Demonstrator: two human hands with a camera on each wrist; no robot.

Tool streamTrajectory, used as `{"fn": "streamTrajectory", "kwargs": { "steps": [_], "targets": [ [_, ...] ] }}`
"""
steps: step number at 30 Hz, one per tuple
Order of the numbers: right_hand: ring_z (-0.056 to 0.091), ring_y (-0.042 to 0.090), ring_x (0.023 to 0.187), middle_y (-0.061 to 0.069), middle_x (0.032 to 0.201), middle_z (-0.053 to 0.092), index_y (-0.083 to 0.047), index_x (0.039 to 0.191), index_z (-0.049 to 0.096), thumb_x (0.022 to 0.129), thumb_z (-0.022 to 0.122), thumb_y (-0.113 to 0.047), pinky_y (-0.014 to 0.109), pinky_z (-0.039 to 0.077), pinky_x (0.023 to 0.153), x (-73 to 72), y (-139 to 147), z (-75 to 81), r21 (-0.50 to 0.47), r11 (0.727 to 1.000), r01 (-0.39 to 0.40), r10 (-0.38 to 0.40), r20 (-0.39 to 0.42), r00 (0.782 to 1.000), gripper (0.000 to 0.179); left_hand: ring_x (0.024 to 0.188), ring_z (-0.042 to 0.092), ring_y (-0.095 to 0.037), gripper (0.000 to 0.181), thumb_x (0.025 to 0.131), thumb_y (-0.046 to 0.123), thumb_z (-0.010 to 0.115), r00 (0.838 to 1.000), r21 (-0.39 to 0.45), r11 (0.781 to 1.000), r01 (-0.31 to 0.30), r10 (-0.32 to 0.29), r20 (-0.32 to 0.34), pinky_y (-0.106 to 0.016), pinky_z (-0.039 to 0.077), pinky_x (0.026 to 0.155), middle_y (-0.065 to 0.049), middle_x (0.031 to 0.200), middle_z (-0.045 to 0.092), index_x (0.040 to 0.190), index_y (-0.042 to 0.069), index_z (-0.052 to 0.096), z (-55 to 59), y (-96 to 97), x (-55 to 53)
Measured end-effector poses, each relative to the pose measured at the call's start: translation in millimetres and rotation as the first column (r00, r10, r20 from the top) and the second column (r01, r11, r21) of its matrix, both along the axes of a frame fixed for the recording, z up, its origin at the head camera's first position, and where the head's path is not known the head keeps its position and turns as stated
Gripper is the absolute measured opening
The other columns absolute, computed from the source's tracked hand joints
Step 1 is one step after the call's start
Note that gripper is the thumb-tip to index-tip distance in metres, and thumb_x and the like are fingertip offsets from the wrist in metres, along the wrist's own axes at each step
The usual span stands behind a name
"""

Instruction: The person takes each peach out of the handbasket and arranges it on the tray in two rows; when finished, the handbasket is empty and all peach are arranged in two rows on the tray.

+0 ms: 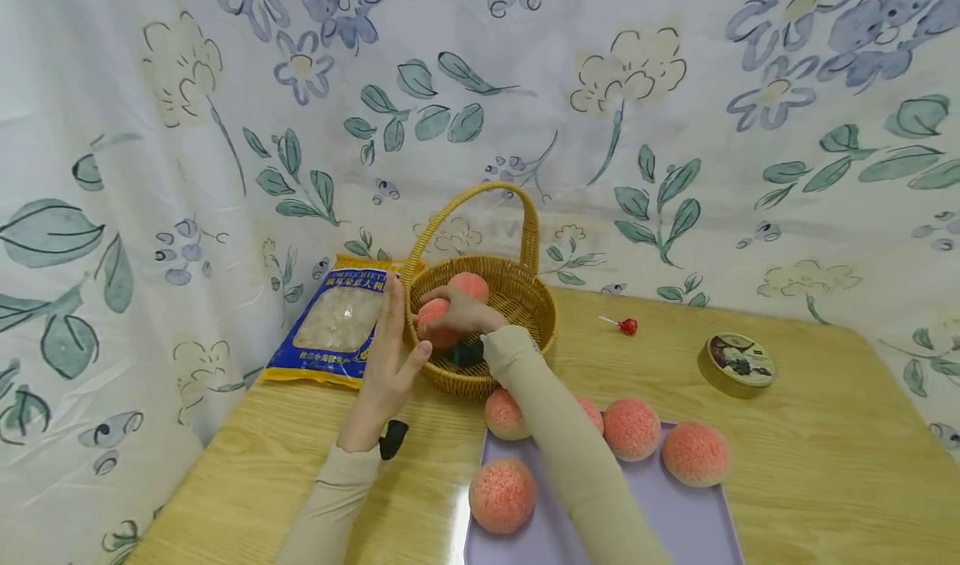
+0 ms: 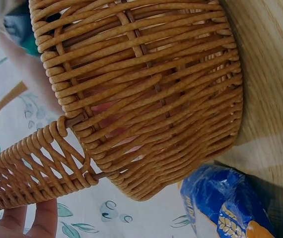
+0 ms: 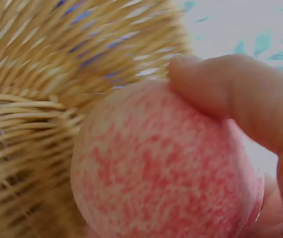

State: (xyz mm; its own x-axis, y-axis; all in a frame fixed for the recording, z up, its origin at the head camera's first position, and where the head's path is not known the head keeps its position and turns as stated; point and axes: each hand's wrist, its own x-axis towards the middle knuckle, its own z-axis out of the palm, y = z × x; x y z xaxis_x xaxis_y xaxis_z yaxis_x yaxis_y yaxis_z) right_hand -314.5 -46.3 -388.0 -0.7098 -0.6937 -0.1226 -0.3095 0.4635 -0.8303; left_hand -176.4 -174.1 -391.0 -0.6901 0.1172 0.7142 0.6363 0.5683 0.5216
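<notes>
A wicker basket (image 1: 542,319) with a tall arched handle (image 1: 530,244) stands at the back of the table. Inside it, my right hand (image 1: 471,313) grips a pink speckled peach (image 3: 151,163), thumb and fingers curled around it. Another peach (image 1: 470,283) lies just behind, within the basket. My left hand (image 1: 386,373) is at the basket's left side, fingers straight and thumb spread; in the left wrist view its fingers (image 2: 44,218) overlap the lower edge of the handle. Several more peaches, such as the nearest one (image 1: 502,496), sit on a lilac tray (image 1: 660,519) in front.
A blue and yellow bag of pasta (image 1: 337,323) lies left of the basket, close by my left hand. To the right are a red lollipop (image 1: 627,326) and a round tin (image 1: 737,365). A flowered curtain (image 1: 480,132) hangs behind the wooden table (image 1: 825,465).
</notes>
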Motion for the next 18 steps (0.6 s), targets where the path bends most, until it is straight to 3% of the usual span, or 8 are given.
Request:
{"fn": "streamTrajectory", "kwargs": {
  "steps": [4,10,15,18],
  "targets": [
    [0.060,0.024,0.110,0.014,0.130,0.058,-0.009,0.140,0.051,0.088,0.069,-0.015,0.029,0.053,0.084,3.7,33,16.2,-0.111,0.992,0.063,-0.057,0.061,0.997,0.055,0.152,0.000,-0.023,0.075,0.100,0.058,0.032,1.000,-0.001,1.000,0.004,-0.004,0.012,-0.060,0.009,0.119,-0.005,0.165,-0.004,0.158,0.023,-0.001,-1.0,3.7,-0.6],
    [0.057,0.021,0.114,0.007,0.136,0.053,-0.015,0.140,0.049,0.089,0.069,-0.018,0.031,0.052,0.086,20.2,92,35.6,-0.172,0.978,0.114,-0.102,0.080,0.992,0.054,0.152,-0.002,-0.024,0.074,0.100,0.057,0.033,1.000,-0.005,1.000,0.017,-0.017,0.007,-0.056,0.004,0.120,-0.008,0.165,-0.004,0.158,0.025,-0.001,1.1,3.0,-2.0],
    [0.057,0.021,0.115,0.004,0.138,0.050,-0.020,0.141,0.049,0.089,0.070,-0.016,0.034,0.051,0.091,51.4,136,49.4,-0.186,0.979,0.085,-0.071,0.079,0.994,0.056,0.152,-0.003,-0.026,0.073,0.100,0.057,0.034,1.000,0.014,1.000,0.026,-0.026,-0.008,-0.056,0.003,0.120,-0.010,0.165,-0.004,0.157,0.028,-0.001,-0.3,1.8,-4.8],
    [0.058,0.021,0.113,0.003,0.134,0.054,-0.023,0.138,0.051,0.085,0.074,-0.018,0.035,0.050,0.093,75.0,157,55.7,-0.136,0.989,0.065,-0.063,0.020,0.998,0.058,0.152,-0.004,-0.026,0.073,0.100,0.056,0.035,0.999,0.027,0.999,0.037,-0.037,-0.013,-0.054,0.002,0.121,-0.015,0.164,-0.003,0.157,0.028,-0.001,-1.1,3.3,-6.9]
  ]
}}
